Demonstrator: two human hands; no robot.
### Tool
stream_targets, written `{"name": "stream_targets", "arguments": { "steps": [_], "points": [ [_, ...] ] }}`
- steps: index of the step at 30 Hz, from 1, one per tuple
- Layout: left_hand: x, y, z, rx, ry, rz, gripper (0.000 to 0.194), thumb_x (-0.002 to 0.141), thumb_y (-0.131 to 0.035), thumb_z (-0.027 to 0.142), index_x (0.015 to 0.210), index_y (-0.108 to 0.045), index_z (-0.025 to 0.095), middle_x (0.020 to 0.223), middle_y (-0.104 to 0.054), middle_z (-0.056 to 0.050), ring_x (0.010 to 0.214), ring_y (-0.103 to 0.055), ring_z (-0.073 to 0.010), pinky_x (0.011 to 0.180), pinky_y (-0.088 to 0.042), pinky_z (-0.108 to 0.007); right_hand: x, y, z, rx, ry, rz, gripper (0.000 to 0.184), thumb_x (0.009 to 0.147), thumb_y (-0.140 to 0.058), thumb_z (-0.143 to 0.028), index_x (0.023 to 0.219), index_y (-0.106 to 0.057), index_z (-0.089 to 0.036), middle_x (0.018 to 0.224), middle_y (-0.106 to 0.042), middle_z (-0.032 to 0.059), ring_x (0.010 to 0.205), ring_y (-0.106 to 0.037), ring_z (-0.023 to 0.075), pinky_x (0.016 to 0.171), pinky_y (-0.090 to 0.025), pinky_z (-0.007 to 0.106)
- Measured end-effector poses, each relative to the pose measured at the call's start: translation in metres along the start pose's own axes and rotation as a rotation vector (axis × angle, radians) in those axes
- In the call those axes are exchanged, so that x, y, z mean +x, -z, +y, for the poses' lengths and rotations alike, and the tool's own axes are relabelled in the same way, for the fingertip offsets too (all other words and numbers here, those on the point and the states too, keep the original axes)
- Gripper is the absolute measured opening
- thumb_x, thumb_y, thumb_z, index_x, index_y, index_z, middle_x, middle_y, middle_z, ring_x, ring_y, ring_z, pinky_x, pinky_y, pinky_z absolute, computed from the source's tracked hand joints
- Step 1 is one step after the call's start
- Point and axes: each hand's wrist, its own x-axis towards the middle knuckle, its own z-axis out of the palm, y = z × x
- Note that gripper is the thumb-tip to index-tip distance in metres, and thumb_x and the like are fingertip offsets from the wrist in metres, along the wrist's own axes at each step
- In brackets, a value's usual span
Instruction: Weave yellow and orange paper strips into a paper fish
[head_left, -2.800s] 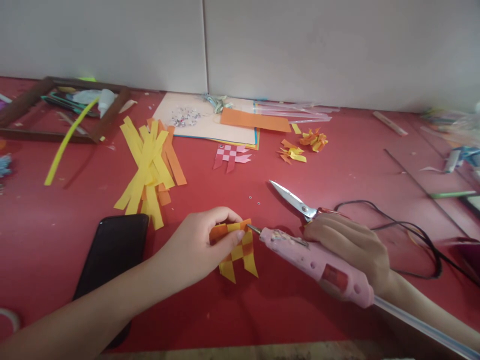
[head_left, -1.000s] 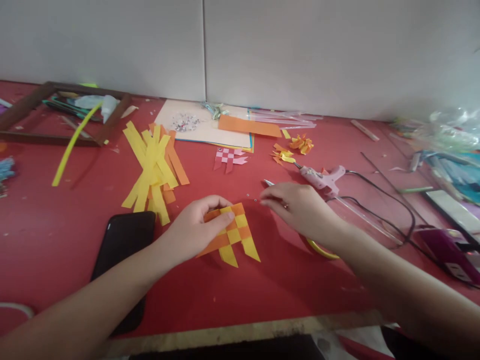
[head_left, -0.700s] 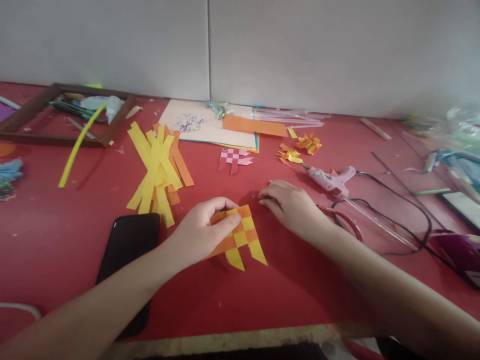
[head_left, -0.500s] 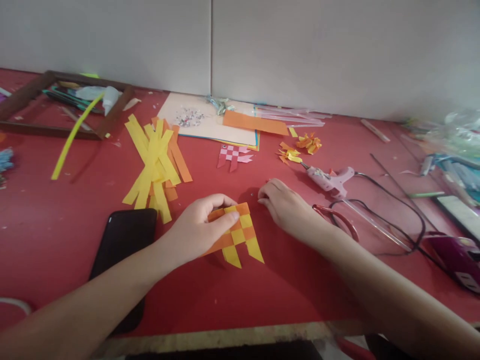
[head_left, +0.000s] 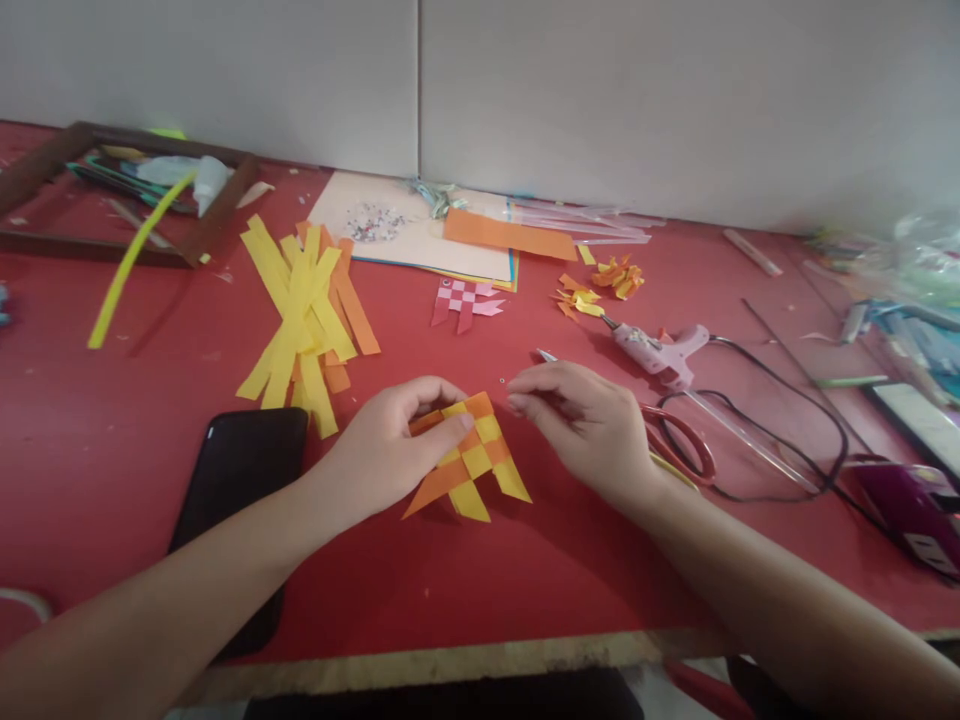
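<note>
left hand (head_left: 405,440) pinching orange-yellow woven paper fish (head_left: 475,455), fingers clamped on it; right hand (head_left: 581,420) hovering just beside, fingertips nearly together, grip contents unclear.

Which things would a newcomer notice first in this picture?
The yellow-and-orange woven paper fish, held in the left hand at centre, stands out. Behind it lies a small pink checkered fish, and a pink glue gun rests beyond the right hand.
</note>
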Motion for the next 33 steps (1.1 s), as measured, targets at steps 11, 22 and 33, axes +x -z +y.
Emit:
{"name": "stream_targets", "arguments": {
  "steps": [11, 22, 33],
  "points": [
    [0.0, -0.001, 0.002, -0.017, -0.002, -0.01, 0.019, 0.09, -0.057, 0.039, 0.09, -0.061, 0.021, 0.088, -0.065, 0.002, 0.085, -0.061, -0.0165, 0.078, -0.045, -0.029, -0.003, 0.001, 0.002, 0.207, -0.13, 0.012, 0.006, 0.083, -0.07, -0.024, 0.089, -0.073, -0.025, 0.085, -0.074, 0.0005, 0.075, -0.069, 0.0144, 0.076, -0.058, 0.032],
    [-0.001, 0.0, 0.0, 0.02, -0.022, -0.016, 0.02, 0.089, -0.057, 0.039, 0.095, -0.064, 0.022, 0.093, -0.067, 0.002, 0.089, -0.062, -0.0171, 0.081, -0.045, -0.029, -0.001, 0.008, -0.004, 0.116, 0.088, 0.067, 0.016, 0.088, -0.06, -0.012, 0.092, -0.071, -0.023, 0.081, -0.073, 0.0001, 0.071, -0.069, 0.0123, 0.069, -0.057, 0.027],
    [-0.003, -0.006, 0.007, 0.077, -0.057, 0.031, 0.013, 0.088, -0.058, 0.031, 0.092, -0.065, 0.021, 0.086, -0.068, 0.003, 0.077, -0.06, -0.0132, 0.072, -0.045, -0.024, -0.006, 0.005, -0.012, -0.038, 0.23, 0.064, 0.014, 0.086, -0.065, -0.012, 0.092, -0.07, -0.024, 0.087, -0.076, 0.0003, 0.077, -0.072, 0.0137, 0.072, -0.058, 0.025]
  ]
}}
